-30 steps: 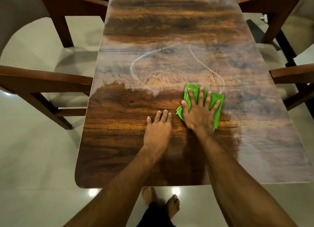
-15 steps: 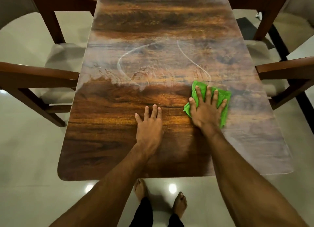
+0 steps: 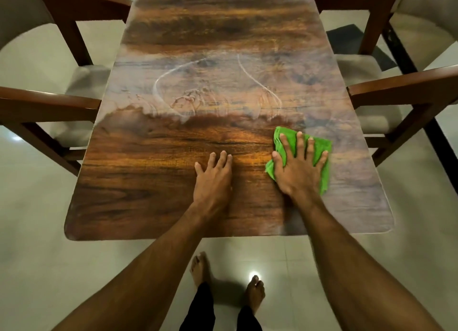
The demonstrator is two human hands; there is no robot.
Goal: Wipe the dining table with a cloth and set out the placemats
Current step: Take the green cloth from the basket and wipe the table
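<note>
A long dining table with a dark wood-grain top fills the middle of the head view. Its near left part looks dark and wiped, while a hazy film with curved streaks covers the far and right parts. A green cloth lies bunched on the table's near right. My right hand presses flat on the cloth with the fingers spread. My left hand rests flat on the bare tabletop just left of it, fingers straight. No placemats are in view.
Wooden armchairs with pale seats stand along both long sides: two on the left and two on the right. The floor is pale tile. My bare feet stand at the table's near end.
My right hand has slid the green cloth to the right across the table, leaving the wiped area darker. My left hand has stayed flat on the tabletop. The view has shifted slightly.
</note>
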